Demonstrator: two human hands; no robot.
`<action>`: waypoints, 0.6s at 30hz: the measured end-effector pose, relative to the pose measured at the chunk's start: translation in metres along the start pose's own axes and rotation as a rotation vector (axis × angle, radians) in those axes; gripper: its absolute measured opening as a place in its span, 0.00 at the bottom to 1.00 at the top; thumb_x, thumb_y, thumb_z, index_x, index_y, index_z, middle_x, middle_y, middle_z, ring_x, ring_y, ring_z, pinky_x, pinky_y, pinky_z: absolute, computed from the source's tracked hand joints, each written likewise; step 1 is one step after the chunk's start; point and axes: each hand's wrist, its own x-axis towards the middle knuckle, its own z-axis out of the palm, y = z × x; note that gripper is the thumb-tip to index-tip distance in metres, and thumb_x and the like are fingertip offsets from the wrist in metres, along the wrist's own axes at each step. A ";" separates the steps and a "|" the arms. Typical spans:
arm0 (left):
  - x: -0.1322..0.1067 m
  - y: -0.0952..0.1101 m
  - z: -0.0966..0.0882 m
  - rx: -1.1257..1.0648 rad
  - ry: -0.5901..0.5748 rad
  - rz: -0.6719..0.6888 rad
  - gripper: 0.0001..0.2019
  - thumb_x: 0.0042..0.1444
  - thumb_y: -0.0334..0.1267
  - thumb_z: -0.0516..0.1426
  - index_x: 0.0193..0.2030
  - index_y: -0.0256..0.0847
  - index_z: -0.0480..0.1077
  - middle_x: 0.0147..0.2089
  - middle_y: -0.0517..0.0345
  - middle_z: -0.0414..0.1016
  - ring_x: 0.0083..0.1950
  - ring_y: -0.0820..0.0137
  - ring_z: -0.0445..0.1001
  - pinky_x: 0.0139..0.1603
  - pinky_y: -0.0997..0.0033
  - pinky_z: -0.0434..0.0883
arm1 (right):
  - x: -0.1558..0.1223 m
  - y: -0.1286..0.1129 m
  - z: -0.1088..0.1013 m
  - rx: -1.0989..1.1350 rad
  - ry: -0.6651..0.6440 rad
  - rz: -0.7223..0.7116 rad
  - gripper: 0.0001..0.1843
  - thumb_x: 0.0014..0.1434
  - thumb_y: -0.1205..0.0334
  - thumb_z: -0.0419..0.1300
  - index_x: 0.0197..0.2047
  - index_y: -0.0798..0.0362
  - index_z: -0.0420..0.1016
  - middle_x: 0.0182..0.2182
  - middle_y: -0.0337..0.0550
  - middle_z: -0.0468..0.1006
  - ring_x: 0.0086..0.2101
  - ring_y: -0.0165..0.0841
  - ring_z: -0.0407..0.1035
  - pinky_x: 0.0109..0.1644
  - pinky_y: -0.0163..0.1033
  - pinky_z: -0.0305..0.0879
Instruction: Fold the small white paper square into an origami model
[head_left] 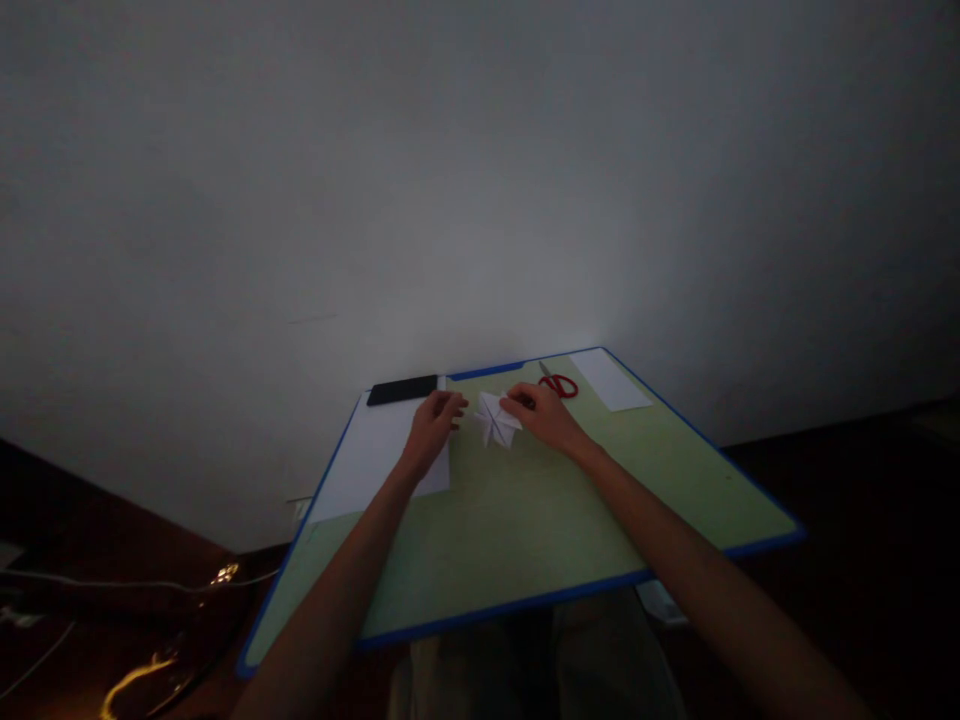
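Observation:
A white folded paper piece [496, 420] with several pointed flaps is held over the middle of the green table. My right hand [538, 408] pinches its right edge between thumb and fingers. To the left of the paper, my left hand [436, 418] is apart from it, fingers loosely curved with a gap between them and nothing visible in them. Below that hand lies a large white paper sheet [367, 455]. Just beyond my right hand rest the scissors [561, 385] with red handles, partly hidden by the hand.
The green table [517, 540] has a blue edge and stands against a grey wall [465, 200]. A black flat device [403, 390] lies at its far left, on the sheet. At the far right is a white paper strip [611, 380]. Cables [142, 582] run along the floor at left.

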 end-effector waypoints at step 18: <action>-0.021 -0.003 0.024 -0.397 -0.230 -0.066 0.18 0.45 0.45 0.72 0.37 0.34 0.77 0.34 0.52 0.81 0.32 0.69 0.76 0.36 0.70 0.71 | 0.002 -0.004 0.001 0.193 -0.083 0.056 0.16 0.57 0.50 0.60 0.33 0.56 0.77 0.29 0.41 0.77 0.31 0.33 0.67 0.35 0.37 0.62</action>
